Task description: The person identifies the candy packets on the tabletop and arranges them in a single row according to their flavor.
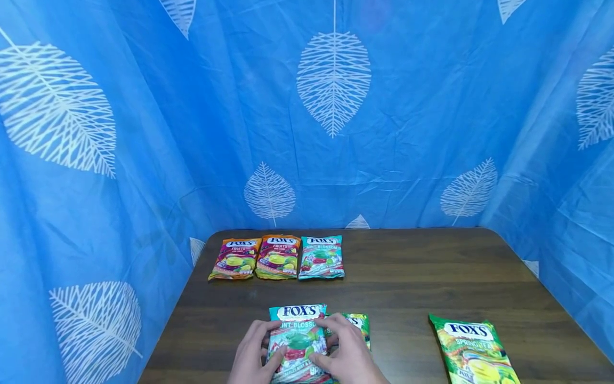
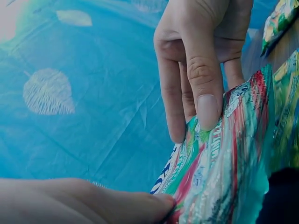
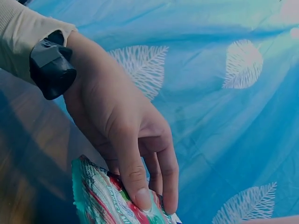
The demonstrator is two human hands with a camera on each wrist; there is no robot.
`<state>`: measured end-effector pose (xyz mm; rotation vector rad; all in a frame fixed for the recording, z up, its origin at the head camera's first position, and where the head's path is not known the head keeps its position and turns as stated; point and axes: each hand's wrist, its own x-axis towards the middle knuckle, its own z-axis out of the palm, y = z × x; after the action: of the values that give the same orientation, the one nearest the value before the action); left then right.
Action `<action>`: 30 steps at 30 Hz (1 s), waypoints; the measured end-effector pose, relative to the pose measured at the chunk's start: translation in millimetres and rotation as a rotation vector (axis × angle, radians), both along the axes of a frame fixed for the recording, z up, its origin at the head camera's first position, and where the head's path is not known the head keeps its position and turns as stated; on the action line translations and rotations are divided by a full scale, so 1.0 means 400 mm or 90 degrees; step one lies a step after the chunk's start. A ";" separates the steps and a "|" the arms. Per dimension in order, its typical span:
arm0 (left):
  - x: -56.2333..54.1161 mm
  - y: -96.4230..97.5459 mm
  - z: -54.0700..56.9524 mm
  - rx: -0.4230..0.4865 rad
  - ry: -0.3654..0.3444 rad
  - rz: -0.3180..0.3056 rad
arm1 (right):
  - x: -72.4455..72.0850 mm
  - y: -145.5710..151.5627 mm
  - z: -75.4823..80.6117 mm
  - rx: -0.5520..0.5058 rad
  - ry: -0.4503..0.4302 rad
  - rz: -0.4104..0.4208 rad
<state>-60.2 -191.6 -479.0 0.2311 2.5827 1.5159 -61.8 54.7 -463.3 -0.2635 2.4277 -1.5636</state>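
Both hands hold a teal mint blossom candy bag (image 1: 297, 341) between them at the front of the table. My left hand (image 1: 256, 352) grips its left edge, thumb on the printed front. From the other side my right hand (image 1: 347, 349) grips the right edge, its thumb also on the front. In the left wrist view the right hand's thumb (image 2: 208, 102) lies on the crinkled wrapper. The right wrist view shows the left hand (image 3: 126, 121) pinching the bag (image 3: 107, 196). Behind the right hand lies a green candy bag (image 1: 360, 322), partly hidden.
Along the table's far left lie two orange-purple fruits candy bags (image 1: 235, 260) and another teal mint blossom bag (image 1: 321, 257), in a row. A green spring tea bag (image 1: 475, 349) lies at the front right. Blue leaf-patterned cloth (image 1: 398, 106) surrounds the brown wooden table (image 1: 408, 266).
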 end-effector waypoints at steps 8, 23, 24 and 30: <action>0.002 0.043 0.028 -0.012 0.064 -0.046 | 0.020 0.048 0.022 -0.005 0.055 -0.020; -0.023 0.118 0.049 0.009 0.052 -0.104 | 0.031 0.125 0.042 0.021 0.070 -0.067; -0.026 0.123 0.051 0.007 0.048 -0.105 | 0.030 0.129 0.044 0.025 0.070 -0.071; -0.039 0.160 0.068 -0.001 0.059 -0.121 | 0.027 0.160 0.062 0.043 0.075 -0.105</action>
<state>-75.9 -127.5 -451.6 0.5426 2.5448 1.4687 -51.1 118.5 -438.4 -0.1504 2.6475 -1.5685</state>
